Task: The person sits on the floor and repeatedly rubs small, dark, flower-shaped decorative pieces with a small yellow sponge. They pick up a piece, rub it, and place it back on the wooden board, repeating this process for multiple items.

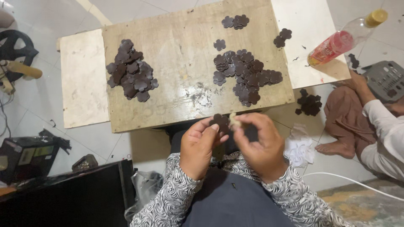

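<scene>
Head view, looking down at a person's lap and a low wooden surface [176, 50]. At lower centre of the frame, the left hand [198, 148] pinches a dark brown flower-shaped cutout [219, 122] between thumb and fingers [213, 128], closed on it just off the surface's near edge. The right hand [259, 145] meets it from the right, its fingers curled shut around a small pale piece [232, 119] that touches the cutout; what that piece is cannot be told. On the surface, a pile [131, 71] of similar cutouts sits at upper left of centre, and a looser spread [244, 75] lies at upper right of centre. A bottle [347, 38] with red liquid lies tipped at the upper right. Another person's arm [385, 122] shows at the right edge. Judging from the grip, the thin cutout could slip and drop into the lap or onto the floor, since only the fingertips hold it over open space.
</scene>
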{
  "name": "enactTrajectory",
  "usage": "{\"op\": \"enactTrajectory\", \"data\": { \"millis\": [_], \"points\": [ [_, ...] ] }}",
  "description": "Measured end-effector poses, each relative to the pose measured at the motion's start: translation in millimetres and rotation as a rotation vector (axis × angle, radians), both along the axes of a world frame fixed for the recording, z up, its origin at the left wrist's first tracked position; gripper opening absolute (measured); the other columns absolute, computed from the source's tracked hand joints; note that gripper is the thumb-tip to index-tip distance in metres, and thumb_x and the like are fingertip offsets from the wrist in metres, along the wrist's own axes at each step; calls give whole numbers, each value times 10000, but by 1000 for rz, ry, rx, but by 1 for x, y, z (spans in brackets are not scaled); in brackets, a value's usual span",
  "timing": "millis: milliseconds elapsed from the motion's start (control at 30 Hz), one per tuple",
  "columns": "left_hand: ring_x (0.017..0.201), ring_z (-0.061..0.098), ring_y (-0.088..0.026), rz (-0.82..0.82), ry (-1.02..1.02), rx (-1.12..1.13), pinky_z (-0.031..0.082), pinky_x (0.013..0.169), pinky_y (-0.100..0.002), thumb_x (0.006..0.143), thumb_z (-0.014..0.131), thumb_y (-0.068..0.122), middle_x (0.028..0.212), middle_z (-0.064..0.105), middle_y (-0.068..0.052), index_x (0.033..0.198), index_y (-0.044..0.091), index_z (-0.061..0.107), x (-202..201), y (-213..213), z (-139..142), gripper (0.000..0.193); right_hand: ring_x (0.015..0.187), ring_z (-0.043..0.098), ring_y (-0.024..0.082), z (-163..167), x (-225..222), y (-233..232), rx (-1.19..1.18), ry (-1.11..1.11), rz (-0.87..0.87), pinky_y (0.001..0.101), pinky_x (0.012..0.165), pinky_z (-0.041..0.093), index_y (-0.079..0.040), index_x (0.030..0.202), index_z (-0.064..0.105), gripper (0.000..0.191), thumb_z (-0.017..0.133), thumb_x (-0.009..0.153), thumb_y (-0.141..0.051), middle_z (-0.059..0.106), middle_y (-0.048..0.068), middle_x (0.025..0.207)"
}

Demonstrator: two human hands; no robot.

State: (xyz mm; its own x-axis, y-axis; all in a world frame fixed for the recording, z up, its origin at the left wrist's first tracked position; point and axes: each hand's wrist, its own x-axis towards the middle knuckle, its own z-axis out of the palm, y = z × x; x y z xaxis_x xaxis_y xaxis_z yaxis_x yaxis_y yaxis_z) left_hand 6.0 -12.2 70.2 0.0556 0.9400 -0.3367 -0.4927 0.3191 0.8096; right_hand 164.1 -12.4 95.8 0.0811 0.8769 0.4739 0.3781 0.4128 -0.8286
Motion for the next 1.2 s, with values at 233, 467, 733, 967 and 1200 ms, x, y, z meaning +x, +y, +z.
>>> {"op": "enactTrajectory", "data": {
  "millis": [233,467,733,967,1200],
  "points": [
    [918,732,-139,-28,-61,-45,610,847,-296,996,562,68,1067,743,-94,1227,-48,637,-2,0,-3,270,954,723,186,-8,-2,4,-88,-73,40,289,848,578,-32,1122,670,226,748,911,-6,729,101,1050],
    [870,628,-138,-86,78,-4,518,753,-282,1058,577,62,1052,702,-125,1299,-79,675,0,-3,-6,296,980,709,153,-6,-3,3,-32,-46,50,273,858,577,-52,1173,645,251,737,943,-11,711,102,1113],
    [950,727,-142,17,54,61,624,862,-293,1002,569,54,1096,746,-118,1219,-75,646,-4,2,-3,264,984,733,137,-16,0,10,-276,-10,0,257,808,587,-20,1226,602,343,745,914,-26,751,99,1083],
    [844,688,-114,-28,59,61,566,761,-244,986,674,44,1010,744,-97,1190,-71,667,-1,4,-11,234,1063,710,154,-15,-2,3,-148,136,94,278,932,571,0,1227,595,284,694,961,21,729,111,1158],
    [923,713,-111,-113,31,84,568,831,-237,995,668,27,1031,754,-90,1134,-68,636,-3,3,-18,172,1005,721,158,-17,-1,9,-232,206,165,267,823,626,-6,1190,638,226,679,972,39,707,116,1177]
  ]
}}
